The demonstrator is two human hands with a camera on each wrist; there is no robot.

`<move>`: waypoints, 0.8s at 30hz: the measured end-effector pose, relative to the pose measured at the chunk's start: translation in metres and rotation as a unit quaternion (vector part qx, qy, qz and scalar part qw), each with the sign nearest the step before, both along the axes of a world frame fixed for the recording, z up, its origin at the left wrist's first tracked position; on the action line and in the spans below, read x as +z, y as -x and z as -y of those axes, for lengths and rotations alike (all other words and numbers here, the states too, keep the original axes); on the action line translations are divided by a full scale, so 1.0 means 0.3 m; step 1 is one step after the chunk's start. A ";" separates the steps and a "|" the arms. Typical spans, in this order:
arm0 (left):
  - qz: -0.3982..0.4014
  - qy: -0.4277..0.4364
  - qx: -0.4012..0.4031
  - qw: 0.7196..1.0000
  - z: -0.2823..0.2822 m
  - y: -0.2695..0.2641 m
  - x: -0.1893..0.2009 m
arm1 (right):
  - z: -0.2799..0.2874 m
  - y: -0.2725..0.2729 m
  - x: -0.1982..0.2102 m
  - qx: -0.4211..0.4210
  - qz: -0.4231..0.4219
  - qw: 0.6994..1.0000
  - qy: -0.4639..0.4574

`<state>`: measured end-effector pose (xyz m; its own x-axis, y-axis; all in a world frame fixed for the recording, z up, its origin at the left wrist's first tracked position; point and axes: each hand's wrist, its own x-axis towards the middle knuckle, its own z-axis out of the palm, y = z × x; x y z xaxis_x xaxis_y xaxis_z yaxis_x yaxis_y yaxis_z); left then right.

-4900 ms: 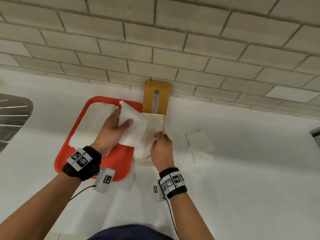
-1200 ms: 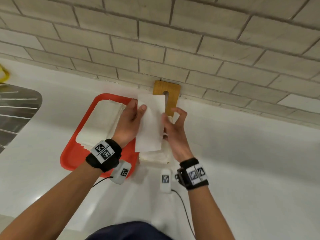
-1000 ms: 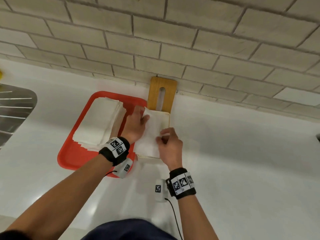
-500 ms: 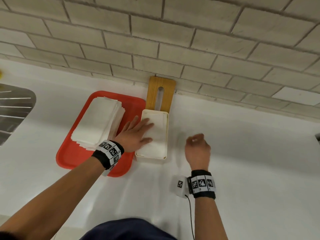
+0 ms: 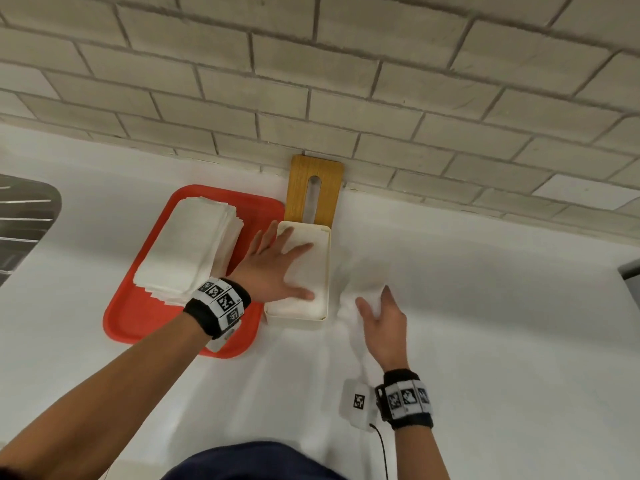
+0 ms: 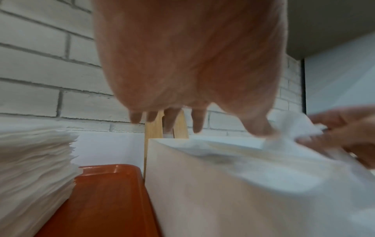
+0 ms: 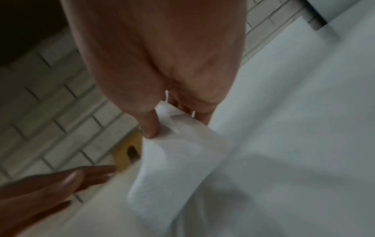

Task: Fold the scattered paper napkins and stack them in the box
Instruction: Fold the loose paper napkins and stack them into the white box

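The left hand lies flat, fingers straight and spread, pressing down on the folded napkins that fill the cream box. In the left wrist view its fingers reach over the box's near wall, with the paper just under them.

The right hand is just beside the box, on the side away from the left hand. It grasps a loose white napkin: in the right wrist view the thumb pinches the sheet against the fingers behind it, and the paper hangs down from that pinch. The napkin is blurred in the head view, so its fold cannot be made out. It lies close to the box's side wall; whether it touches the wall cannot be told.

On the far side of the left hand sits a red tray on the white worktop, carrying a tall stack of unfolded napkins. The left wrist lies over the tray's near corner. Beyond the fingertips of the left hand, a wooden board with a long slot leans against the brick wall, its lower edge behind the box. Both wrists wear black bands with printed markers.
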<state>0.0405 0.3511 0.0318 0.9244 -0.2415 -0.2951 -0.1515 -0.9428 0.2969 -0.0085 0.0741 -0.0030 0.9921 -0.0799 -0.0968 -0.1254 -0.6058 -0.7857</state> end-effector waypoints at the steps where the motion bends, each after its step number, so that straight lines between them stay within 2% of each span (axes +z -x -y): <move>1: 0.037 0.058 0.025 0.997 0.008 0.021 0.021 | -0.009 0.008 0.058 0.006 0.034 0.998 -0.049; 3: 0.089 0.187 0.071 0.976 0.027 0.060 0.053 | -0.045 0.017 0.183 0.033 0.084 0.988 -0.127; 5: 0.055 0.312 0.097 0.943 0.044 0.102 0.095 | -0.099 0.009 0.291 0.062 0.107 0.972 -0.199; 7: -0.001 0.448 0.108 0.887 0.067 0.130 0.139 | -0.156 -0.017 0.348 0.074 0.103 0.958 -0.257; 9: -0.004 0.563 0.154 0.812 0.086 0.133 0.174 | -0.210 -0.044 0.348 0.072 0.082 0.952 -0.287; 10: 0.017 0.587 0.187 0.787 0.088 0.126 0.180 | -0.233 -0.054 0.333 0.060 0.075 0.955 -0.282; 11: 0.049 0.583 0.220 0.781 0.085 0.109 0.173 | -0.254 -0.063 0.312 0.042 0.068 0.961 -0.264; 12: 0.080 0.556 0.245 0.790 0.079 0.091 0.162 | -0.271 -0.069 0.287 0.021 0.061 0.970 -0.236; 14: 0.113 0.475 0.268 0.831 0.059 0.056 0.131 | -0.302 -0.074 0.231 -0.003 0.044 0.982 -0.182; 16: 0.109 0.381 0.252 0.883 0.038 0.029 0.091 | -0.330 -0.076 0.169 0.017 0.040 0.992 -0.122; 18: 0.106 0.305 0.210 0.923 0.024 0.013 0.045 | -0.357 -0.070 0.113 0.054 0.046 0.996 -0.043; 20: 0.109 0.253 0.174 0.946 0.018 0.008 -0.001 | -0.373 -0.065 0.074 0.067 0.042 0.997 0.019; 24: 0.112 0.196 0.137 0.965 0.020 0.014 -0.034 | -0.371 -0.062 0.069 0.061 0.042 0.995 0.067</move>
<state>0.0362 0.3450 0.0216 0.9994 -0.0318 -0.0166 -0.0144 -0.7783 0.6277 0.0102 0.1854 0.0179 0.9993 0.0352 -0.0104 0.0178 -0.7120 -0.7020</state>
